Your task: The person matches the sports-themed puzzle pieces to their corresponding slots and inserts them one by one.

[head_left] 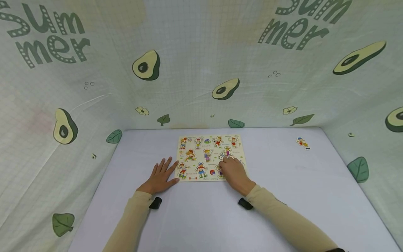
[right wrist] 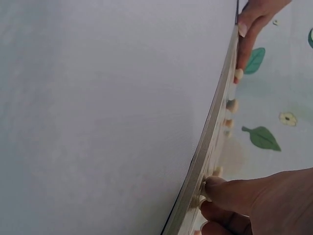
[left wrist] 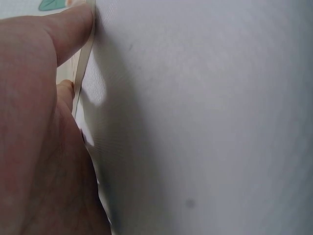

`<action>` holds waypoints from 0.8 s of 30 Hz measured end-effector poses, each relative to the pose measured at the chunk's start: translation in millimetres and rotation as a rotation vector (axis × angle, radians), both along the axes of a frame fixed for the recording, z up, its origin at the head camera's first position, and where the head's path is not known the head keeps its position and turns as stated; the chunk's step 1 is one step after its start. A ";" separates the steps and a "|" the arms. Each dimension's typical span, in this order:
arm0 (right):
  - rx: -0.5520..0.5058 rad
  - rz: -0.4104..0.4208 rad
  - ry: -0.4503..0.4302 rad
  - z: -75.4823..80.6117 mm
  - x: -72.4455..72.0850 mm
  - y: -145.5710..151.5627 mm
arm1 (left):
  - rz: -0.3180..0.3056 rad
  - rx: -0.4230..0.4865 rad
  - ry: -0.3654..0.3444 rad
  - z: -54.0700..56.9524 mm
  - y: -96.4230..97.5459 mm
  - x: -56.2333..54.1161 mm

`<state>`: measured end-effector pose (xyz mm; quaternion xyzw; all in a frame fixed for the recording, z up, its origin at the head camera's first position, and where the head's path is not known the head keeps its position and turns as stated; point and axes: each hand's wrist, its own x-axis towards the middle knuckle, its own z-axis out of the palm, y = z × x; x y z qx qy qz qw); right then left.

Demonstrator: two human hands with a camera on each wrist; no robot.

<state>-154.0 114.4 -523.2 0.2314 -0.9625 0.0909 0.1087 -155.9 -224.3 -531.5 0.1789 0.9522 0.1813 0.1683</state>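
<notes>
A wooden peg puzzle board point(head_left: 199, 154) with cartoon sports figures lies flat on the white table. My left hand point(head_left: 160, 177) rests beside it with fingers spread, the thumb and a fingertip at the board's left edge. Over the lower right part of the board, my right hand point(head_left: 235, 175) has its fingers curled down, pinching a puzzle piece point(head_left: 221, 171) that it mostly hides. In the right wrist view the thumb point(right wrist: 215, 188) and fingers close in low at the board's face, near several round wooden knobs point(right wrist: 232, 105).
One loose puzzle piece point(head_left: 303, 143), a small figure in yellow, red and blue, lies at the table's back right. A dark wrist device point(head_left: 155, 203) sits under the left wrist, and another point(head_left: 245, 203) under the right. Printed cloth point(head_left: 189, 52) hangs around the table point(head_left: 195, 217).
</notes>
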 end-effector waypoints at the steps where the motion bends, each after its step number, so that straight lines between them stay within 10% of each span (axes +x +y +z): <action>1: 0.002 -0.002 -0.003 0.5 0.1 -0.1 | 0.000 -0.001 -0.001 0.1 0.2 -0.2; 24: -0.211 0.051 -0.131 0.6 7.4 13.4 | 0.019 -0.005 -0.006 2.2 0.4 1.9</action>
